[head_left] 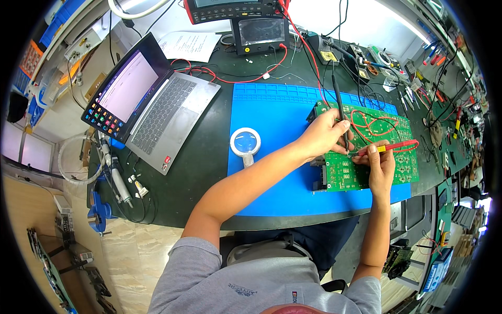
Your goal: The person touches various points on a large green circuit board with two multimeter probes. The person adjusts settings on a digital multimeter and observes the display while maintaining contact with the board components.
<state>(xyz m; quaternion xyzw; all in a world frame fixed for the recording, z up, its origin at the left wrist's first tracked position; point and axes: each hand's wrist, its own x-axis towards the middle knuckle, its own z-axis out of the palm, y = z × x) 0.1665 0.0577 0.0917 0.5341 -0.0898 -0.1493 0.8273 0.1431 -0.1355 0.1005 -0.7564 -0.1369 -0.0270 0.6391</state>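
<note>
We have a dark green workbench point(204, 146), with a blue mat point(293, 196) laid on it from the centre of view toward three o'clock. An open laptop point(167, 112) stands at ten o'clock, clear of the mat. The green printed circuit board point(405, 175) lies over the mat's three o'clock side; a red-edged bench meter point(235, 13) stands at twelve o'clock. Our left hand point(330, 133), at the board's nine to ten o'clock, is closed in a finger grip on the black test probe point(338, 97), tip toward six. Our right hand point(379, 165), near the board's six o'clock, pinches the red test probe point(387, 147), tip toward nine. A round magnifier point(246, 142) rests at the mat's nine o'clock edge. The tips sit close together; we cannot tell whether either makes contact. Caution: a slipping tip could bridge neighbouring joints, and a snag on the looped red lead point(417, 144) could cause that slip.
</note>
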